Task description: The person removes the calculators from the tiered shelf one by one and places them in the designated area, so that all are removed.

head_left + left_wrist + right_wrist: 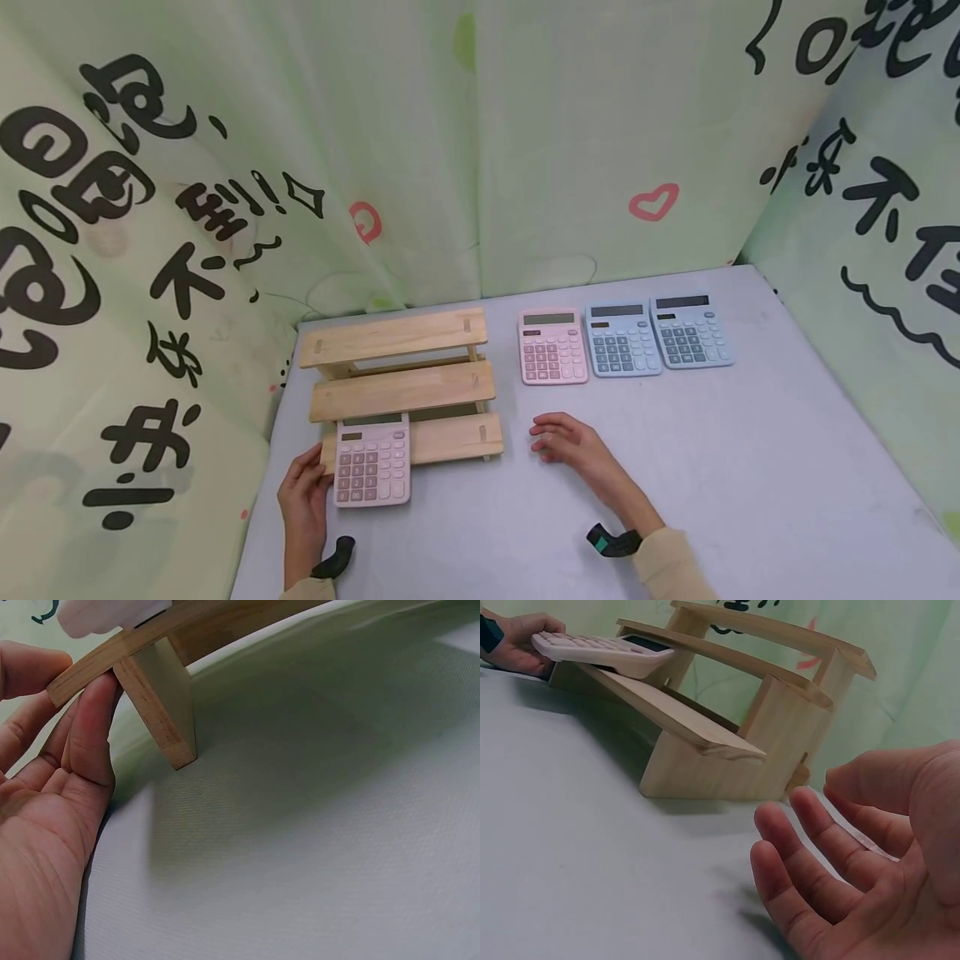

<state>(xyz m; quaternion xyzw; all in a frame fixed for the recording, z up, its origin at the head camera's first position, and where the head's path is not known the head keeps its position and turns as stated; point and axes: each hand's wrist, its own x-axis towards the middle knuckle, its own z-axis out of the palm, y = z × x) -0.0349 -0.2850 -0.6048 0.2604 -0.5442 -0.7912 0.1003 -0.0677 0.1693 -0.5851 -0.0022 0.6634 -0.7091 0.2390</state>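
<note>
A three-tier wooden rack (402, 392) stands on the left part of the table. On its lowest board lies a pink calculator (372, 467), its lower part jutting past the front edge. My left hand (303, 492) pinches the left end of that board (90, 669), thumb and fingers on either side of the wood in the left wrist view. My right hand (573, 446) hovers right of the rack with loosely bent fingers (776, 881) and nothing in them.
Behind my right hand another pink calculator (553, 347) and two blue calculators, one in the middle (622, 340) and one at the right (691, 332), lie in a row. A white cloth covers the table (787, 467). Printed curtains (555, 150) hang around its back and sides.
</note>
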